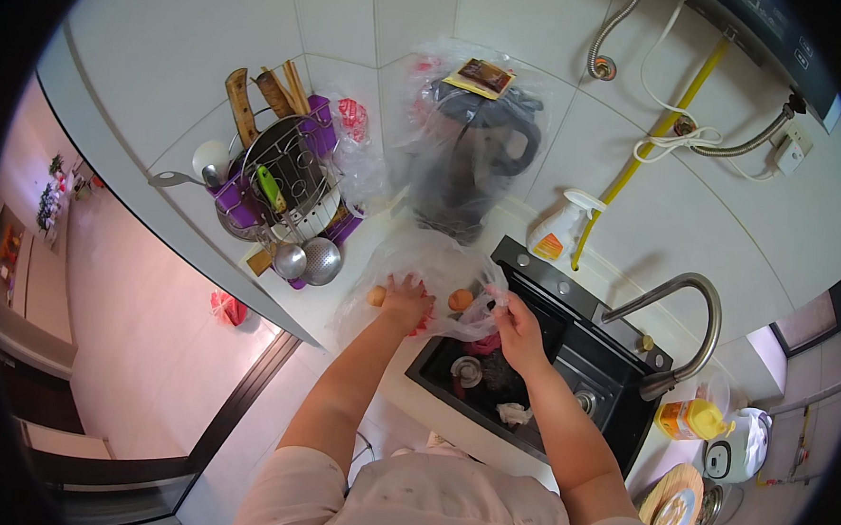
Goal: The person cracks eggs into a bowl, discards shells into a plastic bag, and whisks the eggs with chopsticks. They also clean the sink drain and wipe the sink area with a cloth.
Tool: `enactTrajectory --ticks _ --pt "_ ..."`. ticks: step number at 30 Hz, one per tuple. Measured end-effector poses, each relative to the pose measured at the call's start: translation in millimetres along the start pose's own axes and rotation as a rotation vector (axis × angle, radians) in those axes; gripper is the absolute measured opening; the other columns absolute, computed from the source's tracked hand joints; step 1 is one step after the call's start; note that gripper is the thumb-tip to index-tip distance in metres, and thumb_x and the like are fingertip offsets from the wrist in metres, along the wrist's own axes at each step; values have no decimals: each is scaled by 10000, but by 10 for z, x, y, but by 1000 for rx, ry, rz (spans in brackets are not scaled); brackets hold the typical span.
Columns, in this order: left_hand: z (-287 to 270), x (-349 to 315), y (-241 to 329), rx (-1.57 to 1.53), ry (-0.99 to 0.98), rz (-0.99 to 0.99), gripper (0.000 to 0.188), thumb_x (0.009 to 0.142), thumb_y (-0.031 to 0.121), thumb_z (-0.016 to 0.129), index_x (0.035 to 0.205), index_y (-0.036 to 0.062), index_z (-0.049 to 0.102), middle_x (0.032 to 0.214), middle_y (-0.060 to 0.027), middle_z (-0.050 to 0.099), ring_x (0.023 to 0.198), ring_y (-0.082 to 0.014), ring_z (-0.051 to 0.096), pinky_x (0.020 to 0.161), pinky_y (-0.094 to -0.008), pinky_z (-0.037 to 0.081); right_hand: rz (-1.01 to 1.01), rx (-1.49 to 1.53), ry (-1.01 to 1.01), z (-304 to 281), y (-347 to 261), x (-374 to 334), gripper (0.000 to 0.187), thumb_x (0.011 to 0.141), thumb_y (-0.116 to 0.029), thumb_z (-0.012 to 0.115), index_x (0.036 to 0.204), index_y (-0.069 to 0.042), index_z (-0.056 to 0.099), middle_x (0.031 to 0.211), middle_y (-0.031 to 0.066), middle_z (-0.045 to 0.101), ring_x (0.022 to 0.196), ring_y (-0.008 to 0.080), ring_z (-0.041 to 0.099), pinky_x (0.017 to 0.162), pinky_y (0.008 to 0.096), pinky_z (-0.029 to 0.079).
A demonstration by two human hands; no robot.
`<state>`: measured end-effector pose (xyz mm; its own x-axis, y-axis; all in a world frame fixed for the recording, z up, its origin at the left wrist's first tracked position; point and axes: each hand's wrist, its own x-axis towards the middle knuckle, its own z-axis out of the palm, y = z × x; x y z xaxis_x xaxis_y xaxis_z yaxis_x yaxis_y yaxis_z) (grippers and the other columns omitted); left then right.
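A clear plastic bag (430, 254) lies spread on the counter left of the sink. Two brown, rounded things that look like eggs sit in it: one egg (376, 296) beside my left hand, another egg (459, 300) farther right. My left hand (405, 303) reaches into the bag with its fingers spread, over something red that it partly covers. My right hand (520, 332) is closed on the bag's right edge, pinching the plastic above the sink's near-left corner. What lies under my left palm is hidden.
The black sink (568, 441) with its curved faucet (712, 325) lies to the right, holding a dark scrubber and a strainer. A utensil rack (287, 175) stands back left, a plastic-covered dark appliance (469, 156) behind the bag, and a spray bottle (562, 227) at the wall.
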<state>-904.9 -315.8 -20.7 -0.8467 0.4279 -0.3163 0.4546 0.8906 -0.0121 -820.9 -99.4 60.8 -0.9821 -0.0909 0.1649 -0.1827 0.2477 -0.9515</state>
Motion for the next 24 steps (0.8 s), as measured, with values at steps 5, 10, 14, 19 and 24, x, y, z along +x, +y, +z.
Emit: enactTrajectory --ticks 5,10,14,19,24 --pt "324 395 -258 -277 -161 -267 400 880 187 477 1275 246 485 1440 -48 300 1337 -260 248 1020 -517 314 -63 -22 61 -100 -3 -80 339 905 -23 462 1243 -39 469 1165 56 535 944 87 510 825 225 412" --pt "-122 200 -466 -108 -147 -169 557 792 164 615 1314 189 425 1439 -92 271 1236 -270 408 963 -428 421 245 -100 32 -36 305 119 518 842 -67 538 1324 -31 351 1067 170 563 934 226 567 826 282 438" --pt "255 318 -766 -201 71 -59 564 774 145 634 1304 173 443 1311 -107 436 1175 -263 461 925 -352 434 72 -192 159 80 584 222 662 794 -60 599 1370 -42 274 1164 194 502 1042 263 527 896 324 422" --pt "-368 -154 -483 -662 13 3 414 852 170 558 1262 140 505 1230 -104 536 1125 -250 497 912 -346 426 84 -241 226 87 488 77 821 727 -52 679 1401 -58 208 1302 203 379 1149 287 447 954 361 390" --pt "-80 -167 -424 -1772 63 31 384 930 266 491 1243 43 509 1233 -92 542 1058 -212 536 908 -322 426 61 -341 285 40 518 -205 810 694 -91 702 1369 -33 256 1285 218 383 1176 362 400 985 383 352"
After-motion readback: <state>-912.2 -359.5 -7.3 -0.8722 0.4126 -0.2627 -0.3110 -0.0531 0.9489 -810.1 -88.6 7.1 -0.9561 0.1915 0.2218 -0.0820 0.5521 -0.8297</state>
